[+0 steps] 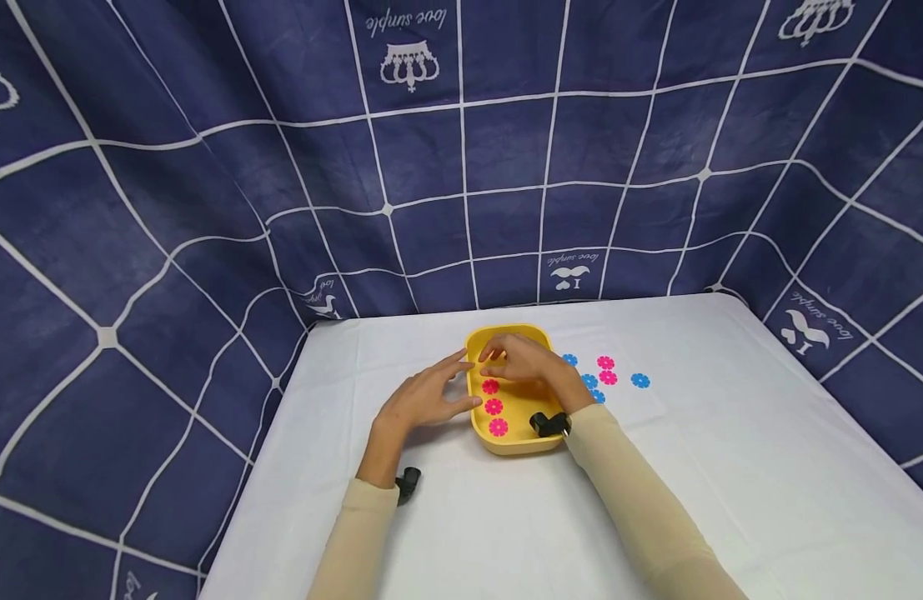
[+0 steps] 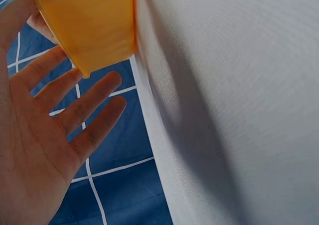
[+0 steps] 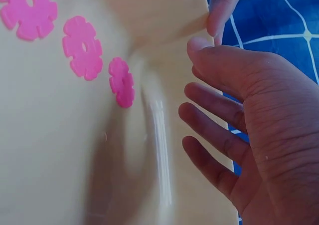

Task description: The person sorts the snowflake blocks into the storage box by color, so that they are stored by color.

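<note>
At the far left I see the left hand [image 1: 419, 400], fingers spread wide and with nothing in its grasp, standing along the left edge of the yellow tray [image 1: 517, 448]; whether its fingertips actually touch the rim I cannot tell. The tray sits on the white worktop [image 1: 469, 525], its long axis running away from the person. Just inside its left wall lie three pink pieces [image 1: 494, 406] in a line that follows that axis — thin, flat discs with notched edges and a small hole at the centre. They lie just to the right of the left thumb, and on the person's side of the right hand [image 1: 532, 358], whose fingertips hang near the farthest of them. That hand is bent over the tray's far half, fingers loosely curved, a gap between thumb and fingers, no piece visible in it. Farther right, outside the tray and beyond the right wrist, two loose pink discs [image 1: 608, 377] lie among matching blue discs [image 1: 640, 380] — one blue well over to the right, the others close to the forearm.
</note>
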